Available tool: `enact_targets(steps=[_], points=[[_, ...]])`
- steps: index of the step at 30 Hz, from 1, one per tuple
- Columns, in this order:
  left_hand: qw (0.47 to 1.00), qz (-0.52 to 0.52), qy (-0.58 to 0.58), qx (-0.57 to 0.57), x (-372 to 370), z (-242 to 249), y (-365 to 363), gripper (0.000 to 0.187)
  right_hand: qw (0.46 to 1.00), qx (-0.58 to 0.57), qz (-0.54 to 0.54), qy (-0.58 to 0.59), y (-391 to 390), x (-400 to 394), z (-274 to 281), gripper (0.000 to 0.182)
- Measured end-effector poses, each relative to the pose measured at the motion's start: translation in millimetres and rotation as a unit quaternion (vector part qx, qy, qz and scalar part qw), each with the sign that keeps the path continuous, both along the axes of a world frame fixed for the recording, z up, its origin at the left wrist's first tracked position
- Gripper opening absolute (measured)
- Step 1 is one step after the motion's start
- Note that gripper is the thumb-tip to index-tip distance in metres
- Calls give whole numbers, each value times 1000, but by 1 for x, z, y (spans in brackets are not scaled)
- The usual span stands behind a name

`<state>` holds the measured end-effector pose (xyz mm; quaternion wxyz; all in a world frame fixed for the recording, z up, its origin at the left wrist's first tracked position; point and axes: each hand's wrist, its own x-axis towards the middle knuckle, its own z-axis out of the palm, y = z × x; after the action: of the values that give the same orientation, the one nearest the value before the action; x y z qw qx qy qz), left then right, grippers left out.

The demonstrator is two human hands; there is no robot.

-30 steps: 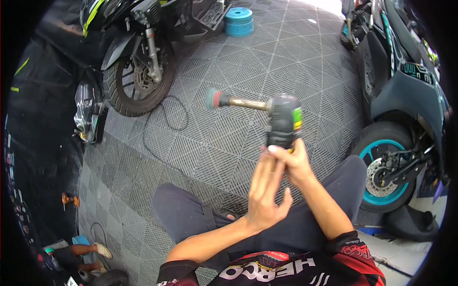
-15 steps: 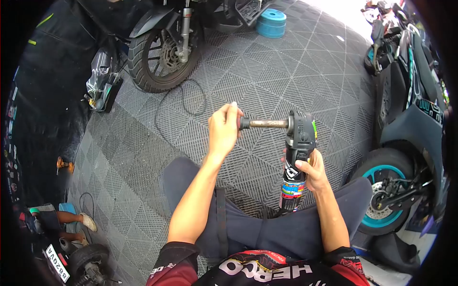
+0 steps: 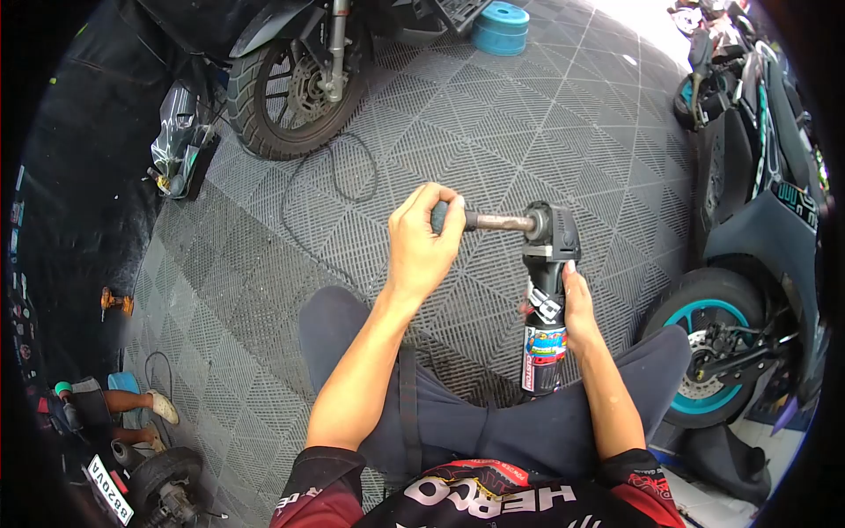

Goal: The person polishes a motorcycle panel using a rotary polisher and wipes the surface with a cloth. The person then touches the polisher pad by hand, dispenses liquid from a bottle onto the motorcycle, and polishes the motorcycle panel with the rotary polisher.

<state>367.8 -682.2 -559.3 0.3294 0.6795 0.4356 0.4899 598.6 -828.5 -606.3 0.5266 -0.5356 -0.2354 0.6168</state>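
Note:
A black angle grinder (image 3: 544, 290) covered in stickers stands nearly upright above my lap. My right hand (image 3: 578, 308) is wrapped round its body from the right, thumb along the side. From the grinder's head a worn metal shaft (image 3: 503, 222) sticks out to the left, ending in a dark collar (image 3: 473, 220). At the far end my left hand (image 3: 424, 238) is closed round a dark, rounded attachment (image 3: 438, 216); the fingers partly hide it.
A motorcycle front wheel (image 3: 295, 97) stands ahead, with a cable (image 3: 286, 207) on the tiled floor (image 3: 493, 132). A turquoise-rimmed wheel (image 3: 709, 339) is at right. Left are an orange drill (image 3: 115, 304) and a person's leg (image 3: 132, 401). A blue round container (image 3: 500, 28) is at the back.
My left hand has turned on the shaft's end, and the dark attachment now shows between its fingers. The grinder has tilted slightly; my right thumb has shifted upward along its body.

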Motion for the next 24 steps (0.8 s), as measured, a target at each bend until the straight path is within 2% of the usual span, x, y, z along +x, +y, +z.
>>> enact_targets(steps=[1,2,5,6,7,9,12,15,19,24], points=[[1000,-16,-11,18,-3,0,0,5,1000,13,1,25,1,3,-4,55],[994,-56,-59,-67,-8,-4,1,23,999,31,6,7,1,4,-6,59],[972,-142,-185,-31,-23,0,18,39,999,43,10,2,1,6,-4,62],[972,-129,-190,-49,-28,3,19,45,999,40,9,9,0,6,-3,62],[987,-69,-140,-38,-27,4,22,38,998,53,14,10,-2,7,-3,61],[987,-47,-57,-140,-28,-2,23,43,996,82,29,12,-3,10,-2,60],[917,-160,62,-361,-38,7,25,59,996,82,35,8,-3,14,5,63],[936,-118,9,-331,-48,-4,29,70,996,85,26,15,-3,14,6,68],[933,-73,-84,-342,-47,-6,28,68,995,97,18,20,-3,15,4,67],[935,-166,-48,-310,-38,-5,24,54,994,108,22,6,-3,12,7,66]])
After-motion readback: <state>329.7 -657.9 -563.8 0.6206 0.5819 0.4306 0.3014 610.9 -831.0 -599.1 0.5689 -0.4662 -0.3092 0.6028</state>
